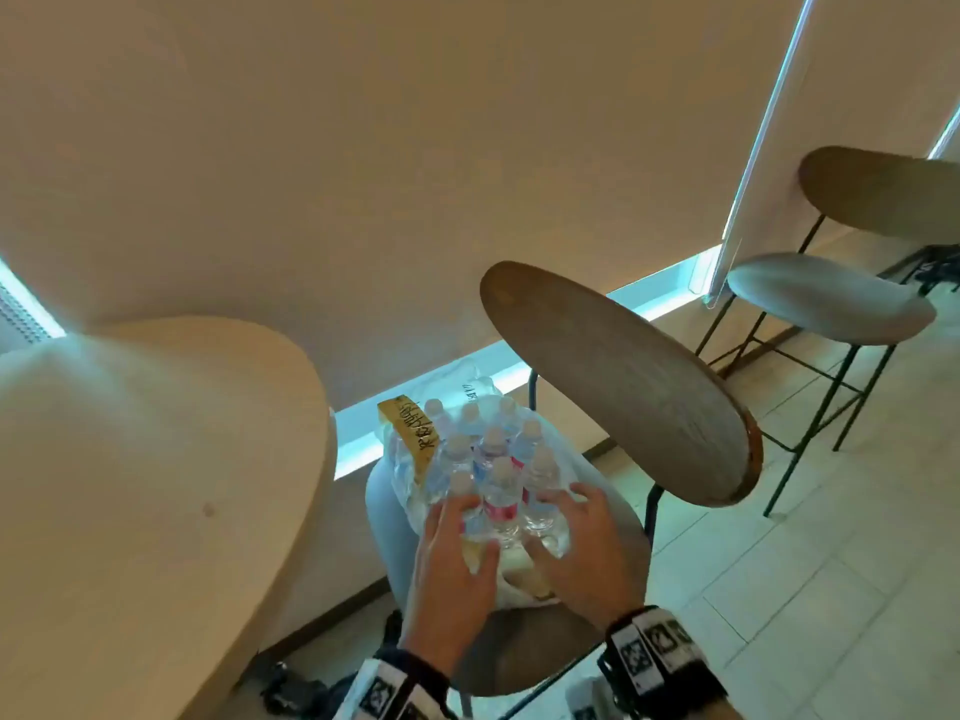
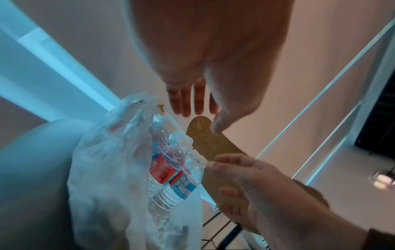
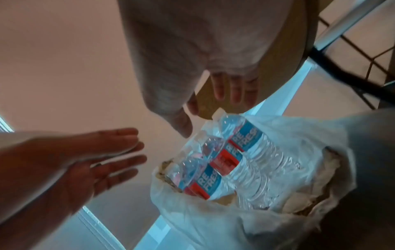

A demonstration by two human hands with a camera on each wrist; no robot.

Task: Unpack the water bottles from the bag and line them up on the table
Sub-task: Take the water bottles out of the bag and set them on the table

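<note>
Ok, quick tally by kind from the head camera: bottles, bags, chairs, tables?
Water bottles: 9 caps showing, more may be hidden
Plastic bag: 1
Chairs: 2
Table: 1
Total: 13

1. The bottles (image 1: 500,491) are showing clear, glossy ribbed plastic, with white plastic caps and smooth red and blue labels.
2. The bag (image 3: 213,223) is looking like thin, crinkled, see-through plastic film.
3. The chair back (image 1: 618,381) is showing brown wood grain with a matt finish, on thin black metal legs (image 1: 810,413).
4. The table (image 1: 156,485) is showing a pale, smooth, matt wood-look top.
5. The floor (image 1: 810,589) is looking like light, slightly glossy tile.
</note>
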